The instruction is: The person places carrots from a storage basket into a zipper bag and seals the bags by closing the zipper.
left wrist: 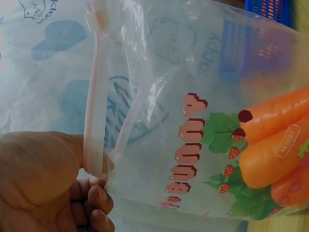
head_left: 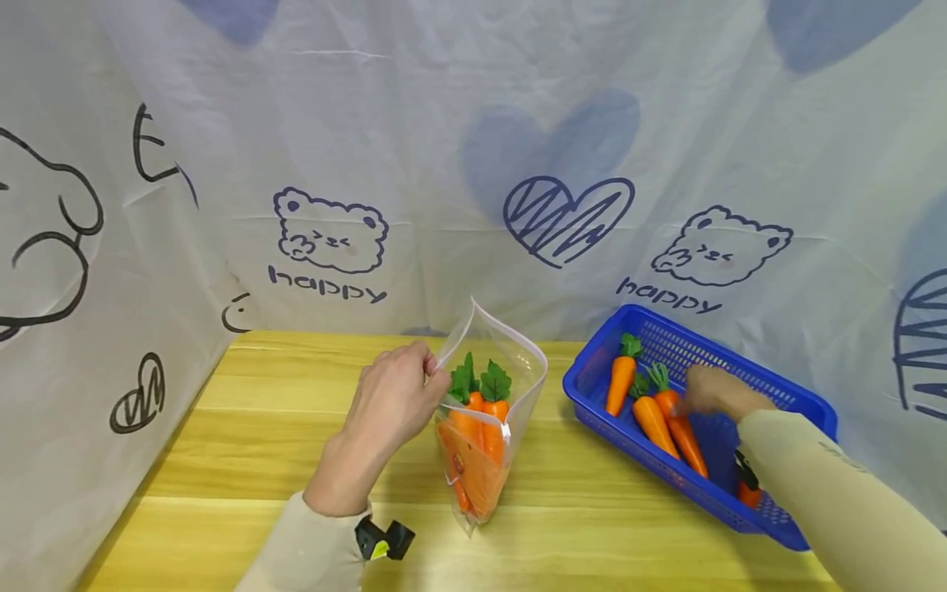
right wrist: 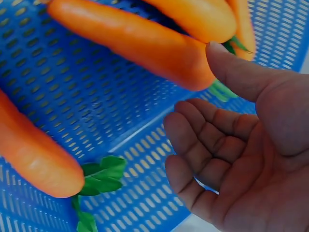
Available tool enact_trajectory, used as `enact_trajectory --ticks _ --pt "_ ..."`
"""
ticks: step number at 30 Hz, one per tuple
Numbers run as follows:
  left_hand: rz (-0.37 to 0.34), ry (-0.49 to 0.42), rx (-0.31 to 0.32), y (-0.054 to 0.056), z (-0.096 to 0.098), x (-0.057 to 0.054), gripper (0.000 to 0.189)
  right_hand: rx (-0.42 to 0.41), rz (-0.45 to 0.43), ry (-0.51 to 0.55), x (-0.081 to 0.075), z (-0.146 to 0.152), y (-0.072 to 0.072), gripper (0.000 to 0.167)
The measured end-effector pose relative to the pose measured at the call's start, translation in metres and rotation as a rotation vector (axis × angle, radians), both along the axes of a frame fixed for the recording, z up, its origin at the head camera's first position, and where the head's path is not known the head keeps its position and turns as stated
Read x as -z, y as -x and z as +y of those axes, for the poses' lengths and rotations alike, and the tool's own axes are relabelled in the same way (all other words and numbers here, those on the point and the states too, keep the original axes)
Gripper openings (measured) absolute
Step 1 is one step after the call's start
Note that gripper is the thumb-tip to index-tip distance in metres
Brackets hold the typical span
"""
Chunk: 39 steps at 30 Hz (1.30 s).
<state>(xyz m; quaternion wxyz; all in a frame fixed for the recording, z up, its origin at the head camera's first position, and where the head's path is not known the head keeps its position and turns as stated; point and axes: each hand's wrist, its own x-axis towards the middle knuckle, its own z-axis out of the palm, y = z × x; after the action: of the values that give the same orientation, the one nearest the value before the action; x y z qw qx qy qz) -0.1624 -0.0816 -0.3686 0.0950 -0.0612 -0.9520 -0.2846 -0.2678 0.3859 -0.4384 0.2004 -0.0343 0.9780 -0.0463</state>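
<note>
My left hand [head_left: 403, 390] pinches the top edge of a clear zip bag [head_left: 545, 366] between thumb and fingers. The bag stands with its mouth spread, and several orange carrots [head_left: 466, 423] with green leaves show inside. Pink lettering [left wrist: 187, 145] and a slider [left wrist: 96, 17] are visible in the left wrist view. Over at the right, my right hand [head_left: 713, 390] reaches into a blue basket [head_left: 629, 444]. Its thumb tip is right at the leafy end of a carrot [right wrist: 130, 41], while the other fingers bend loosely below, not wrapped around it.
Two more carrots [head_left: 621, 382] lie at the basket's left end, and another carrot [right wrist: 38, 150] lies apart near the other end. A wooden table [head_left: 281, 411] bears the bag and basket. Behind it hangs a white printed cloth [head_left: 436, 164].
</note>
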Motion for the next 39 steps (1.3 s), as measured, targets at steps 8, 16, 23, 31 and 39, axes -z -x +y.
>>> enact_trajectory --ticks 8,16,23,31,39 --pt "-0.012 0.002 0.001 -0.001 0.002 -0.001 0.010 0.006 -0.031 0.030 0.031 0.019 0.010 0.059" --pt "0.009 0.016 -0.002 -0.002 0.002 -0.002 0.010 -0.010 0.042 -0.029 0.052 0.034 0.021 0.041" --pt "0.007 0.023 -0.003 -0.002 0.002 -0.004 0.010 -0.013 0.106 -0.014 0.033 0.014 -0.001 0.046" --pt "0.003 0.022 -0.006 -0.004 0.002 -0.004 0.009 0.040 0.144 0.006 0.042 0.016 0.000 0.049" --pt "-0.005 0.014 -0.010 -0.005 0.000 -0.003 0.010 0.045 0.353 -0.010 0.036 0.013 0.001 0.069"
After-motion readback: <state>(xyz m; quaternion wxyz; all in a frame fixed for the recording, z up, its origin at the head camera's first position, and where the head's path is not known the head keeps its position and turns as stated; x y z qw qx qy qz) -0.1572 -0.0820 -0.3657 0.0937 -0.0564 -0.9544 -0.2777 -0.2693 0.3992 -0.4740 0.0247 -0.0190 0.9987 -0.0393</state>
